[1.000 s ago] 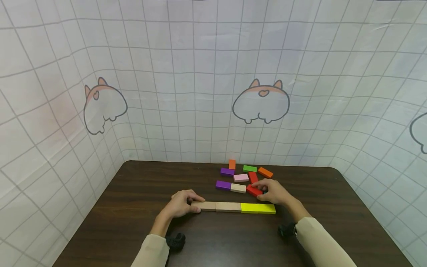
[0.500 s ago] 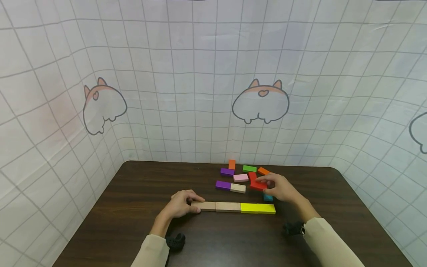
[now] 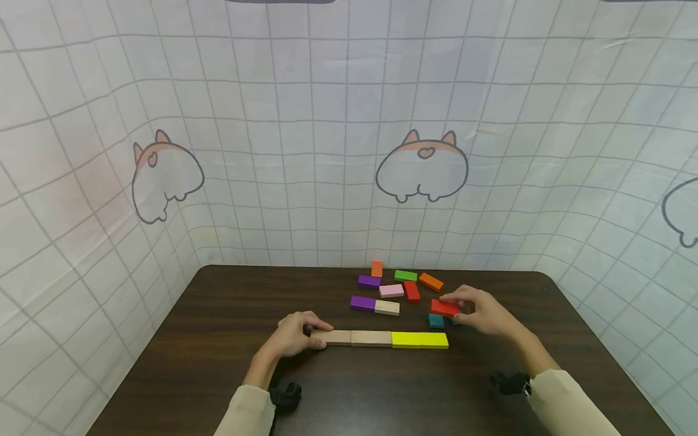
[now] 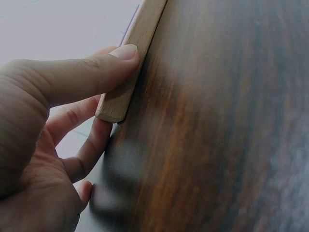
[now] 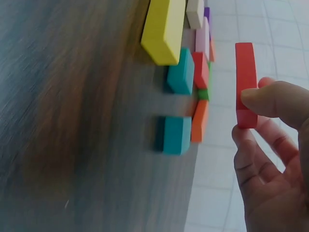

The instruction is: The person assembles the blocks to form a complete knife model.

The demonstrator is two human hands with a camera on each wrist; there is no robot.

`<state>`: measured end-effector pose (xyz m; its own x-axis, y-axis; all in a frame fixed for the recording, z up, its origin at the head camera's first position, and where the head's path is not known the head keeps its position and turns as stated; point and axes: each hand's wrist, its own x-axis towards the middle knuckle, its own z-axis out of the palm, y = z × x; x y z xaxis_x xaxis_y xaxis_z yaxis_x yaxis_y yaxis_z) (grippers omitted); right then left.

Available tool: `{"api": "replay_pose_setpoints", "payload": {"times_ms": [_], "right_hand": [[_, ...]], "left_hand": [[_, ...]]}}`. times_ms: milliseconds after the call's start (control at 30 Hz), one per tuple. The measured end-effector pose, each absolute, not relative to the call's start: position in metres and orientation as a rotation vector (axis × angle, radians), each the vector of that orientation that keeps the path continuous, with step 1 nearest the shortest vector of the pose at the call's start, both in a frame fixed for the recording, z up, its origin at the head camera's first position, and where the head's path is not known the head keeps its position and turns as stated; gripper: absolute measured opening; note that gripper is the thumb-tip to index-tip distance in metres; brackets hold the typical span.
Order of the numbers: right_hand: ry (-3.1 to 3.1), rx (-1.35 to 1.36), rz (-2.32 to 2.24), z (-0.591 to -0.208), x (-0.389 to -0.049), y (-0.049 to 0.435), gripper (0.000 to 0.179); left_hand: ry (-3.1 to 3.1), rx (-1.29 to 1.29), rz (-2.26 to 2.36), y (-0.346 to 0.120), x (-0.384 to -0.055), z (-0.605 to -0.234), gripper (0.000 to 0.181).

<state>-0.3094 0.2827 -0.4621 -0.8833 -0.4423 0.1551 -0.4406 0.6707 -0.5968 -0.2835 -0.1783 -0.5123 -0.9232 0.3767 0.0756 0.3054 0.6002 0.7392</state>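
At the left end of a straight row, my left hand (image 3: 294, 334) pinches a plain wooden block (image 4: 123, 92) between thumb and fingers. To its right, the row goes on with a second plain wooden block (image 3: 371, 338) and a yellow stretch (image 3: 420, 340) at the right end. My right hand (image 3: 485, 312) pinches a red block (image 5: 245, 72), held up off the table with thumb on one side and fingers on the other. Below it stand two teal blocks, one teal block (image 5: 181, 72) near the yellow end and another teal block (image 5: 176, 135) apart from it.
Behind the row lie a purple block (image 3: 362, 303) touching a cream block (image 3: 386, 307), another purple block (image 3: 369, 281), a pink block (image 3: 391, 291), a second red block (image 3: 411, 291), a green block (image 3: 405, 275) and two orange blocks. A gridded curtain (image 3: 327, 212) surrounds the dark table (image 3: 245, 290).
My right hand has taken the red block from beside the other red one and moved it right, lifting it, so the teal blocks show. My left hand stays at the row's end.
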Motion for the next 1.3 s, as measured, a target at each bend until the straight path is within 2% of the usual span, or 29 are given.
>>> {"api": "replay_pose_setpoints", "payload": {"times_ms": [667,1300], "right_hand": [[2.761,-0.818,-0.973,-0.485,-0.285,0.328,0.033],[2.691,-0.826,-0.939,-0.492,-0.287,0.328,0.034]], "left_hand": [[2.733,0.577,1.247,-0.180,-0.281,-0.512,0.027],[2.723,0.578,1.264,-0.178,-0.281,-0.510,0.027]]}}
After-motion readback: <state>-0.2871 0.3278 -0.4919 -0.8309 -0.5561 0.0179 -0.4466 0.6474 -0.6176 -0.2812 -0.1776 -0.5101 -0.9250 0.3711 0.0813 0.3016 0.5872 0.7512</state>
